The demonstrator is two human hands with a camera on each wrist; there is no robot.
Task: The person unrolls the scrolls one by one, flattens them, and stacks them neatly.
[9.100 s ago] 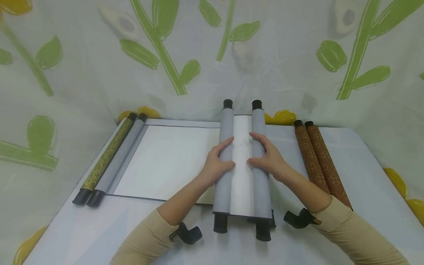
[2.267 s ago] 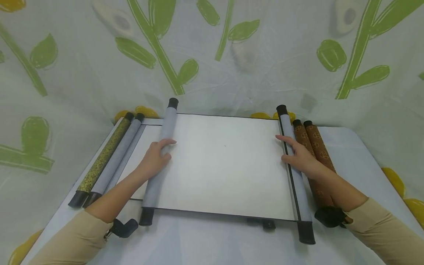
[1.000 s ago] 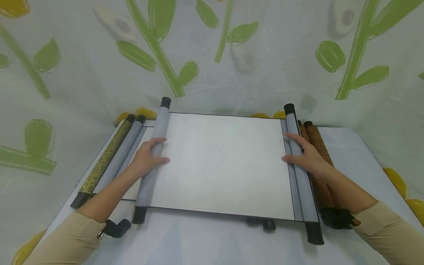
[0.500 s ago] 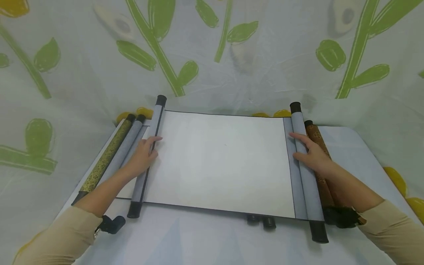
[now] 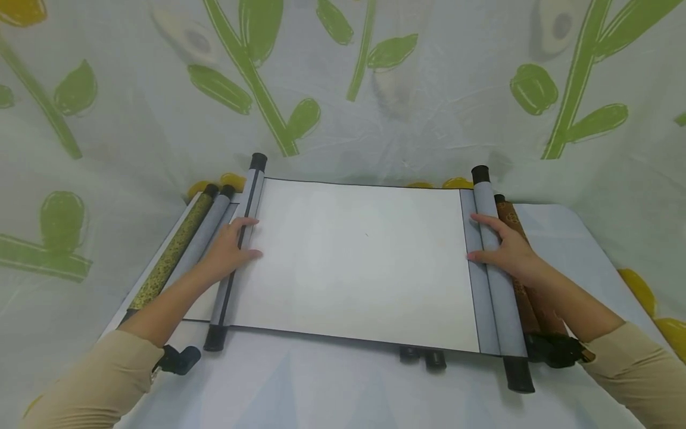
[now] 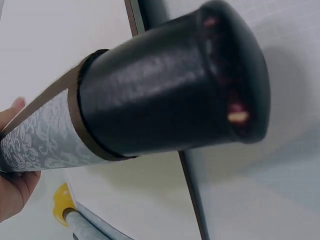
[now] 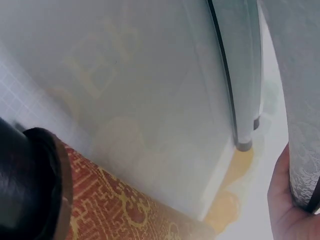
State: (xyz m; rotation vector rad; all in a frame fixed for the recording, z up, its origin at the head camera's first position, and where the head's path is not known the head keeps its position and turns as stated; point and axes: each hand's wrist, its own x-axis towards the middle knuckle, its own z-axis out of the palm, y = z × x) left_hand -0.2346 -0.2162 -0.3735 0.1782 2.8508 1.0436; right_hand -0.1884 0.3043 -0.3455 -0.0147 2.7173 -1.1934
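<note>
A hanging scroll (image 5: 359,268) lies spread between its two grey brocade rollers, showing a blank white sheet. My left hand (image 5: 227,250) grips the left roller (image 5: 221,304), whose black end knob (image 6: 155,90) fills much of the left wrist view. Around the right roller (image 5: 504,310) my right hand (image 5: 509,253) curls, with a grey border strip showing beside it. In the right wrist view, part of my right hand (image 7: 285,210) holds the grey brocade roll (image 7: 305,100). The scroll appears raised above another white sheet; its height is unclear.
At the left lie a yellow-green patterned roll (image 5: 174,256) and a grey roll (image 5: 206,235) of another spread scroll. Brown patterned rolls (image 5: 514,220) sit at the right, partly covered. Black knobs (image 5: 435,360) poke out under the front edge. A leaf-printed curtain (image 5: 343,131) hangs behind.
The rollers, once close together, have moved far apart, left and right, exposing much more white sheet and the right grey border. In the last half second they have shifted only slightly.
</note>
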